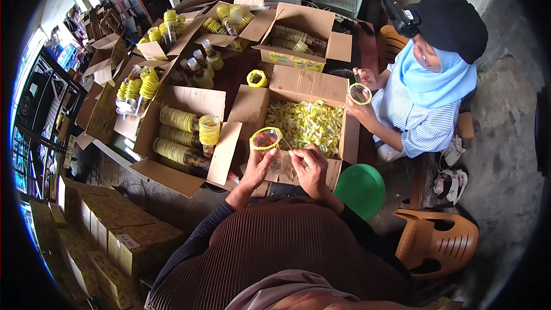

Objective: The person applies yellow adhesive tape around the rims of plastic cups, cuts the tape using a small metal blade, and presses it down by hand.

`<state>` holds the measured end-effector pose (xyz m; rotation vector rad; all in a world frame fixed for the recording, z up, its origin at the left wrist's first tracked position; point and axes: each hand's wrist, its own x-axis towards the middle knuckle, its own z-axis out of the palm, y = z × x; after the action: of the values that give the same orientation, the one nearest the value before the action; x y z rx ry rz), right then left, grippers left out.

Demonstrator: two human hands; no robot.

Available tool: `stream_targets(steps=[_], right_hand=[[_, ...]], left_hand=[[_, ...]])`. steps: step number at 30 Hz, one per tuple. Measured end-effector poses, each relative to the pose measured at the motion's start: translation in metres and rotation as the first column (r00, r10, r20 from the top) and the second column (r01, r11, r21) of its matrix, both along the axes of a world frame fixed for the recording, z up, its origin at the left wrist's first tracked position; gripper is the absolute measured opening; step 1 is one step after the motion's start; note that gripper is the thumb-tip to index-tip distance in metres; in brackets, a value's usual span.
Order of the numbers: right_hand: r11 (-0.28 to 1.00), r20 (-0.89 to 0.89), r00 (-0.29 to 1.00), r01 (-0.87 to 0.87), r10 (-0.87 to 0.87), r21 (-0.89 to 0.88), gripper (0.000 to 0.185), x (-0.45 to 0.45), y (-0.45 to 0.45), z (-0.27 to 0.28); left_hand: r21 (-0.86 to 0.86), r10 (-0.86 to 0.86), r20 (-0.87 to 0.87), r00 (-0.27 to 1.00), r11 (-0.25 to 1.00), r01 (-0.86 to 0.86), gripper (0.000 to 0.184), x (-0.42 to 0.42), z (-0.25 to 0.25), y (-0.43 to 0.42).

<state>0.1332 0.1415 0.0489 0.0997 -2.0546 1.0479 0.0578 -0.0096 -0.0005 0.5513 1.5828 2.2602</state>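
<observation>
My left hand (258,167) is wrapped round a clear plastic cup (266,139) with a yellow rim, held upright near the box's left front corner. To its right, my right hand (310,167) pinches a thin, light strip (288,144) whose tip points at the cup; what it is cannot be made out. Just beyond both hands, many small yellow and clear pieces (304,126) fill an open cardboard box (293,83). A yellow ring-like item (256,78) stands behind the box's left flap.
Boxes with stacked yellow-rimmed cups (179,119) stand at the left and back. At the right, a co-worker (430,86) holds another cup (360,94). A green round lid or basin (360,191) and an orange chair (439,244) are at the lower right.
</observation>
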Motion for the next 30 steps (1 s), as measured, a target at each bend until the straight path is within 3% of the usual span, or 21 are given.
stream_targets(steps=[7,14,16,23,26,30], right_hand=[[0.998,0.003,0.999,0.053,-0.053,0.045,0.018,-0.003,0.001,-0.004],[0.992,0.034,0.992,0.117,-0.119,0.035,0.017,-0.009,0.006,-0.010],[0.993,0.096,0.993,0.079,-0.071,-0.083,0.017,-0.010,0.006,-0.012],[0.994,0.152,0.983,0.109,-0.103,-0.030,0.017,-0.014,0.010,-0.013],[0.988,0.246,0.969,0.071,-0.035,-0.140,0.015,-0.015,0.012,-0.011],[0.986,0.213,0.977,0.058,-0.023,-0.159,0.013,-0.013,0.012,-0.013]], left_hand=[[-0.107,0.057,-0.206,0.977,0.991,-0.080,0.042,0.011,0.011,0.015],[-0.164,0.082,-0.252,0.964,0.978,-0.126,0.041,0.010,0.005,0.025],[-0.186,0.076,-0.273,0.959,0.974,-0.131,0.039,0.010,0.010,0.026],[-0.244,0.064,-0.366,0.928,0.956,-0.162,0.036,0.007,0.010,0.026],[-0.250,0.075,-0.402,0.913,0.950,-0.188,0.038,0.006,0.004,0.025],[-0.212,0.087,-0.328,0.941,0.964,-0.163,0.042,0.003,0.002,0.024]])
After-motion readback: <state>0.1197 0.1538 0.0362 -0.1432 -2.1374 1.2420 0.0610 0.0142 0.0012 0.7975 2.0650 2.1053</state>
